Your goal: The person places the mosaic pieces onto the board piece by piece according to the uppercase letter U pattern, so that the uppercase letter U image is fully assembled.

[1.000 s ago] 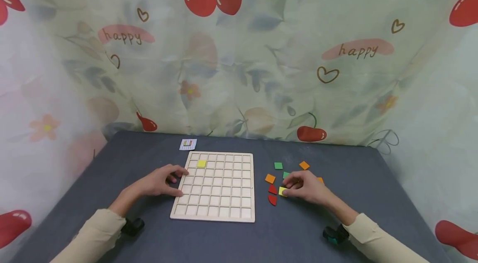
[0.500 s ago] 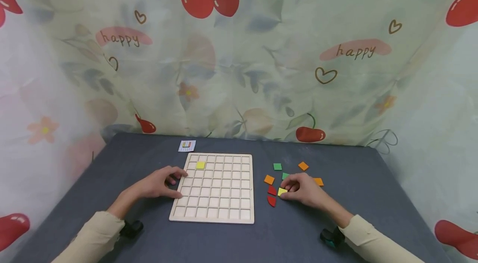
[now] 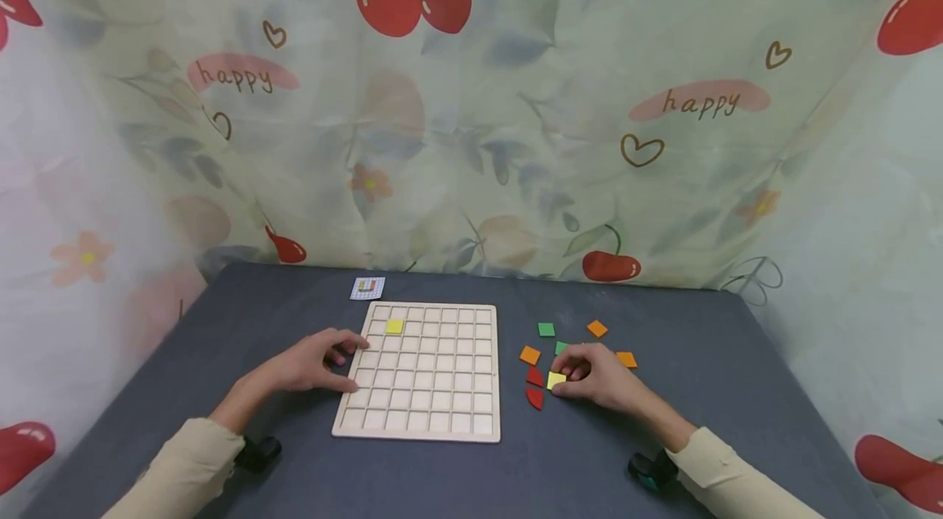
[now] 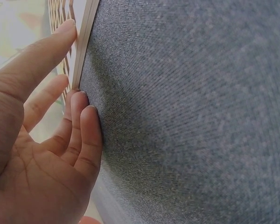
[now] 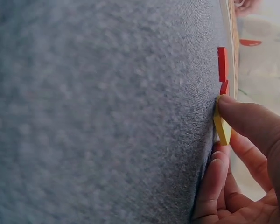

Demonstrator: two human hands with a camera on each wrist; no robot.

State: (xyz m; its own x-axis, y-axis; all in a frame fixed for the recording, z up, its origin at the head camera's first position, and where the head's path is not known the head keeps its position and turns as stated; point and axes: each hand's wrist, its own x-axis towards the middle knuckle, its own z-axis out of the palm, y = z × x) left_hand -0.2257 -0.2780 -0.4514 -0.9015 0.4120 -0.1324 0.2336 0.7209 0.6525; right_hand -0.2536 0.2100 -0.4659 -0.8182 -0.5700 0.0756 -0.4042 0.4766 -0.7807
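Note:
A pale wooden grid board (image 3: 412,421) lies on the dark table, with one yellow square tile (image 3: 394,327) in a cell near its far left corner. My left hand (image 3: 313,363) rests at the board's left edge, thumb and fingers spread apart; the left wrist view shows the thumb tip on the rim (image 4: 86,42). On the right, my right hand (image 3: 600,376) pinches another yellow square tile (image 3: 556,381) among loose pieces. That tile (image 5: 222,130) looks tilted in the right wrist view, its far side partly hidden by the fingers.
Near the right hand lie two red curved pieces (image 3: 534,399), green squares (image 3: 546,330) and several orange squares (image 3: 530,355), some partly covered. A small printed pattern card (image 3: 367,288) lies behind the board. A patterned curtain (image 3: 471,134) hangs behind the table.
My right thumb has shifted slightly at the yellow tile, and its fingers have drawn closer around it. The left hand stays at the board's edge. The head view has shifted a little.

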